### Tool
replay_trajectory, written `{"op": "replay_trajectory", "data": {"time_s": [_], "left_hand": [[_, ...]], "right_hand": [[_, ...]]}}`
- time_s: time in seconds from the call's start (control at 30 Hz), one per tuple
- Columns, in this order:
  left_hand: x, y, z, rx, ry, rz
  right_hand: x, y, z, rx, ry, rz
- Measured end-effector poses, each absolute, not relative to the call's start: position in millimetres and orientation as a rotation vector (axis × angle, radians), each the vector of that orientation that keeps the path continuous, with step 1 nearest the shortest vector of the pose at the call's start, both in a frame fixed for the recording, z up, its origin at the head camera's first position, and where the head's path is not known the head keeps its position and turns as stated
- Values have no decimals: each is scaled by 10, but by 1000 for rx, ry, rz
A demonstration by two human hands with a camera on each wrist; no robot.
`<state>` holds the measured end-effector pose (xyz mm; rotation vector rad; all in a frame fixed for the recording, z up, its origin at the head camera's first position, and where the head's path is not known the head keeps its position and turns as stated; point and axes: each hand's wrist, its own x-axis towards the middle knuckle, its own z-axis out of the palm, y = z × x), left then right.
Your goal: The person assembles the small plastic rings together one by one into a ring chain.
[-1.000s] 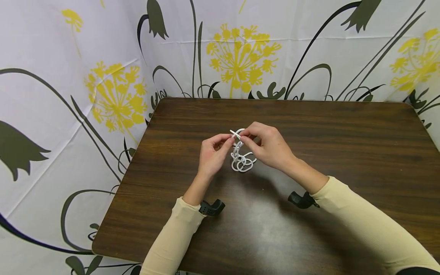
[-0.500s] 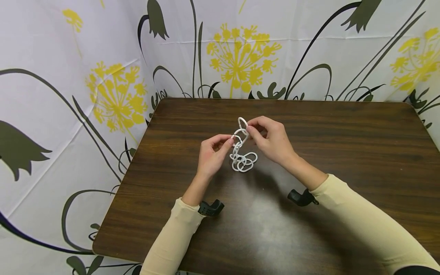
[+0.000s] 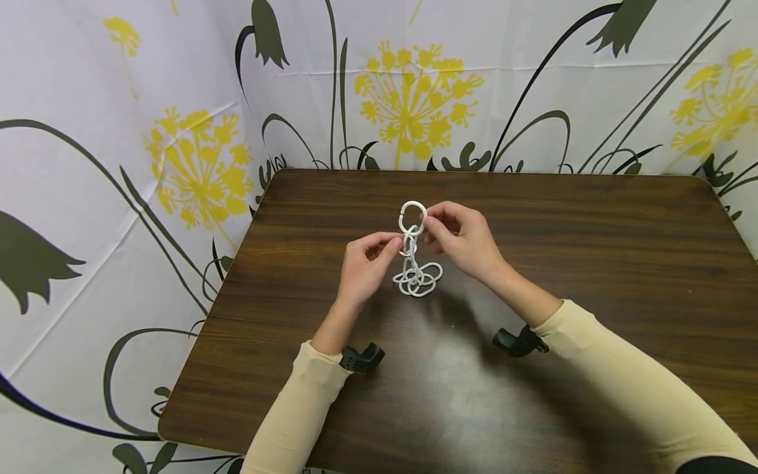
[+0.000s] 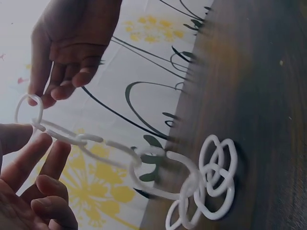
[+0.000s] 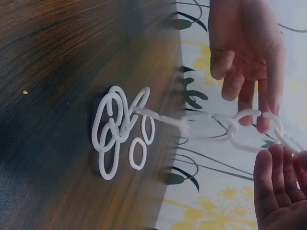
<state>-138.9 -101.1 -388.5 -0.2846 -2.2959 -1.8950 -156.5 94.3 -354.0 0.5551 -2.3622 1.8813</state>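
white plastic chain of oval links (image 3: 414,260), partly lifted off the dark brown wooden table (image 3: 592,263): its upper links are held up in the air between the two hands, while the lower links lie in a loose heap on the tabletop, about the middle of the table. in the left wrist view the chain (image 4: 144,163) runs from the fingers down to the heap in a slanting line, and in the right wrist view the same chain (image 5: 144,120) stretches from the pile out to the hands.

the right hand (image 3: 464,240) pinches the top ring between thumb and fingertips, so that this ring stands up above the fingers. the left hand (image 3: 367,263) pinches a link just below that ring, thumb against forefinger, its other fingers loosely curled. the two hands are just beside one another, with only the chain between them. in the left wrist view the right hand (image 4: 67,52) is above and the left hand (image 4: 33,187) below; in the right wrist view the left hand (image 5: 247,52) is above, the right hand (image 5: 283,191) below.

both arms wear cream long sleeves (image 3: 622,382), and a black wrist mount (image 3: 515,342) sits at each cuff. behind and beside the table hangs a white curtain with yellow flowers and dark stems (image 3: 414,92).
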Motion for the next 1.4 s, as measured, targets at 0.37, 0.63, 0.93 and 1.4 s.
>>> {"op": "replay_trajectory", "data": {"time_s": [0.37,0.63,0.93,1.4], "left_hand": [[-1433,-941,-3801,-330,-2189,-1967],[-1415,-955,-3811,-295,-2154,-2010],[-1399,-956,-3812,-294,-2131,-2049],[-1396,-953,-3819,-279,-2192,-2005]], "right_hand": [[-1555,959,-3544,570,-2411,1907],[-1640,1004,-3672,595,-2546,1793],[-1896,1050,-4177,929,-2856,1092],[-2001,962,-4463,1263,-2825,816]]}}
